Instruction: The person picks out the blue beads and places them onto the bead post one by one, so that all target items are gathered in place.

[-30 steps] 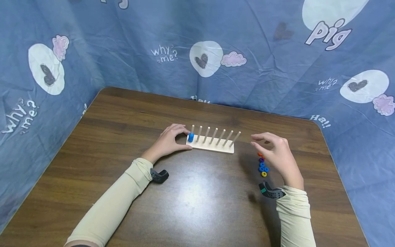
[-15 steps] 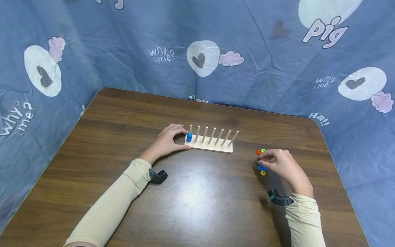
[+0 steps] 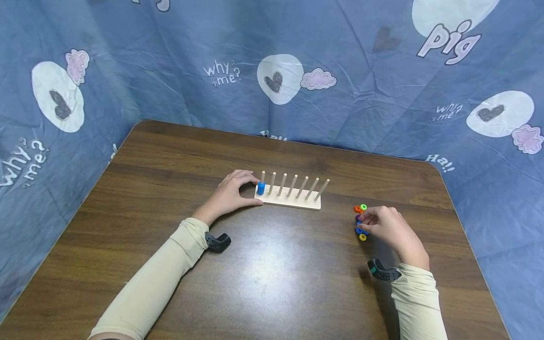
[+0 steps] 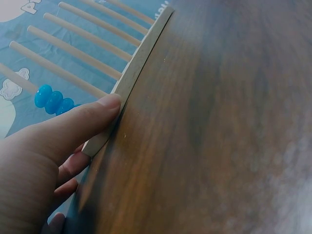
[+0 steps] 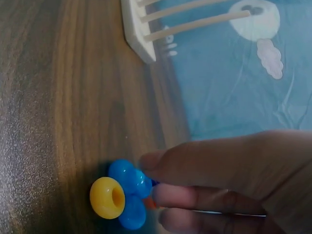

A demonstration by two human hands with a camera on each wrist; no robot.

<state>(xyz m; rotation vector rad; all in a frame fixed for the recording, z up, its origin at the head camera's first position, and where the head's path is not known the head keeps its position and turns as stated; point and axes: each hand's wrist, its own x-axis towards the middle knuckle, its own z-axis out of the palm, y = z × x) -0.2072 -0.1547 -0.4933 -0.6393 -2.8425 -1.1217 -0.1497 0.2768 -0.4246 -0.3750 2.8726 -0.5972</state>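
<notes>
In the head view, my left hand grips the left end of a pale wooden peg board. Its thumb lies along the board's front edge in the left wrist view. Several blue beads are stacked on the leftmost peg; the other pegs are bare. My right hand reaches down over a small cluster of loose beads. Thumb and fingertips bracket a blue bead in the right wrist view; I cannot tell whether they pinch it. Beside it lie two more blue beads and a yellow bead.
Orange and bright green beads lie at the far side of the cluster, with a purple one partly behind the fingers. The brown wooden table runs back to a blue patterned cloth.
My right hand has come down from above to the bead cluster and shifted slightly among the beads. The left hand keeps its grip on the board. The head view has shifted slightly.
</notes>
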